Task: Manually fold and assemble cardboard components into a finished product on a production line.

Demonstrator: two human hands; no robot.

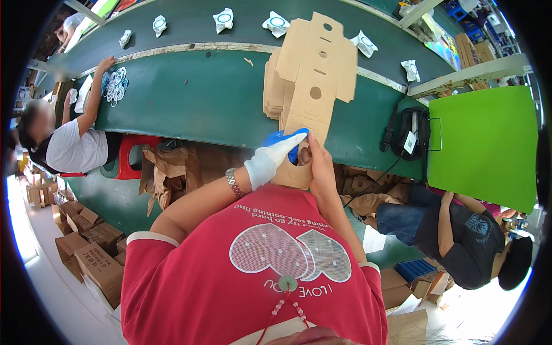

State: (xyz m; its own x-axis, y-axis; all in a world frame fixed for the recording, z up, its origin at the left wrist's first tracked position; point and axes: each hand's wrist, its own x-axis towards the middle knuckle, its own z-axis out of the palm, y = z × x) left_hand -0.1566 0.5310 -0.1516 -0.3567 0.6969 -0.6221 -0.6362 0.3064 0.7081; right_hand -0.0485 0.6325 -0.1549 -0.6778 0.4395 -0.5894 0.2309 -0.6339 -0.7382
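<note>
A flat, die-cut brown cardboard box blank [325, 63] with round holes and slots stretches away from my body over the green table. My left hand [282, 150], in a white glove with blue fingertips, grips its near end, the thumb lying along the card. Bare-skinned, my right hand [319, 164] holds the same end from the right, thumb on top near the left thumb. Part of the fingers of both hands shows through a round opening in the card; others are hidden behind it. Under the blank's left side a stack of similar cardboard blanks [273, 86] rests on the table.
Beyond the table [190, 98] runs a dark conveyor [190, 29] carrying several white wrapped pieces [223, 20]. Bundled cables [117, 86] lie at left, near a seated person [75, 144]. A black bag [413, 132] and green board [483, 149] stand right, near another person [460, 236].
</note>
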